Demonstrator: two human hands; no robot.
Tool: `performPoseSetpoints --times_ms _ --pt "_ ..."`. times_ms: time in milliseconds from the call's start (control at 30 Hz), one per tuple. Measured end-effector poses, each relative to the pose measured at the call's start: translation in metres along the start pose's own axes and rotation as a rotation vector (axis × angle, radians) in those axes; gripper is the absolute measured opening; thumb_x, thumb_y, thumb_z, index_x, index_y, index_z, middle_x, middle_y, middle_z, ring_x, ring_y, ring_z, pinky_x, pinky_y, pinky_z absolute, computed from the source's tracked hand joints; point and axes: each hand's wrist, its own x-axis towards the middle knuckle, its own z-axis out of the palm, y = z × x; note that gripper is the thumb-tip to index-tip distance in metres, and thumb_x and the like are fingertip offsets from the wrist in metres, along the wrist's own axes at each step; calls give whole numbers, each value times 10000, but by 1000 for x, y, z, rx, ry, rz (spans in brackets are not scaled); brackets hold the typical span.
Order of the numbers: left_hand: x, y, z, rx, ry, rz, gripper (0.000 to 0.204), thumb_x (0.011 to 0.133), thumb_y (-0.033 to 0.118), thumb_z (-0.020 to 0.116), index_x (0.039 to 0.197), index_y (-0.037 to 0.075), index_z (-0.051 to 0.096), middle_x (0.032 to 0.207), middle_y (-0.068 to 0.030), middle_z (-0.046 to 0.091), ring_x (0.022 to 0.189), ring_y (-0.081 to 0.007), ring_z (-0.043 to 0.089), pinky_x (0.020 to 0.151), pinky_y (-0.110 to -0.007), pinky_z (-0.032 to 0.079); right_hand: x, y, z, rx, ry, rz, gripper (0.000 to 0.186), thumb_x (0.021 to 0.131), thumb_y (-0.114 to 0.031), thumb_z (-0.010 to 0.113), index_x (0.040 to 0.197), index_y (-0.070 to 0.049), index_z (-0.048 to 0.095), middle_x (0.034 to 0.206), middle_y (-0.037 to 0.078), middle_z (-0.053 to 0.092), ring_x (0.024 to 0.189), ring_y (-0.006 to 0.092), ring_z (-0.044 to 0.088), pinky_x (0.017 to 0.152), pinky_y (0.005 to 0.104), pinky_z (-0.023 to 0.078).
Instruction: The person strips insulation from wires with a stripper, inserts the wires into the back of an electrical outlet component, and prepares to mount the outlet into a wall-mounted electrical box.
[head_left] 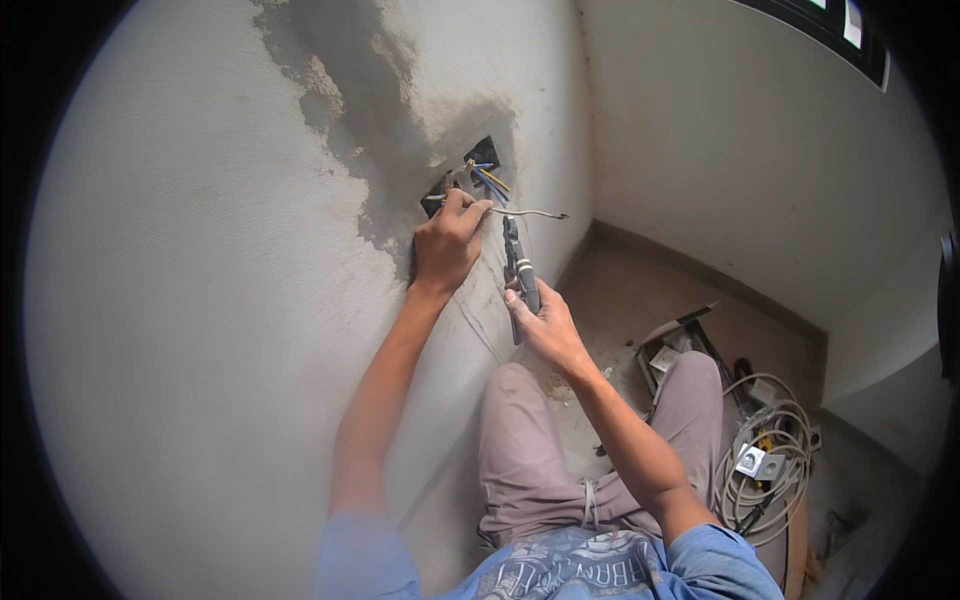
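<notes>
- The off-white plastered wall, with its rough grey patch, fills the person's left side and stops sideways movement there; the room corner stands to the right of the work.
- The grey floor shows bare room between the wall and the far skirting, so the right arm has more space to swing outward.
- The 2 knees in pale mauve trousers bound the room below the hands.
- A loose coil of beige cable lies at the lower right, well apart from the work.
- The left hand is raised to the wall, thumb and fingers pinched on the pale, thin wire.
- The right hand is wrapped around the pliers, their handles between palm and fingers.
- The dark-handled metal pliers point upward, the head just below the wire; whether they touch it cannot be told.
- 2 dark square wall recesses sit by the left hand; blue and yellow wires protrude from the upper 1.
- The pale, thin wire runs rightward, its dark tip free. The step in hand seems to be readying this end; the next move calls for steady pinching and careful alignment.
</notes>
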Motion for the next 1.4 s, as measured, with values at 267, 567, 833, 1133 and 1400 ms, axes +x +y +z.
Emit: performPoseSetpoints --times_ms 267,567,833,1133,1400 --pt "0 2 1 37 15 19 206 854 76 746 1051 136 750 909 -24 623 753 -242 682 608 -390 532 6 1 0 7 -59 61 348 978 -304 647 1149 -2 636 757 89 630 735 193 615 741 380 505" --pt "-1 -1 1 40 4 43 233 846 63 741 1066 138 750 920 -29 624 774 -248 686 619 -386 537 8 6 11 21 40 -18 350 978 -287 650 1164 8 626 901 153 679 863 275 654 827 407 506" --pt "3 7 -2 20 -9 36 242 846 70 731 1078 135 752 952 -35 640 794 -247 687 648 -394 546 19 27 30 9 173 0 476 968 -277 663 1333 -11 510 971 230 671 937 322 668 873 440 509" --pt "29 84 41 516 -527 226 110 798 180 732 864 109 785 900 -70 728 982 -225 608 783 -334 457 26 47 43 -169 48 -133 399 989 -252 574 1305 -9 558 1262 267 657 1216 397 618 975 473 474" --pt "33 89 56 478 -514 248 88 784 113 687 749 83 762 795 -108 733 894 -267 680 702 -372 569 41 81 71 -180 163 -348 272 972 -193 607 1171 -8 588 1109 204 649 1114 343 602 936 438 466"
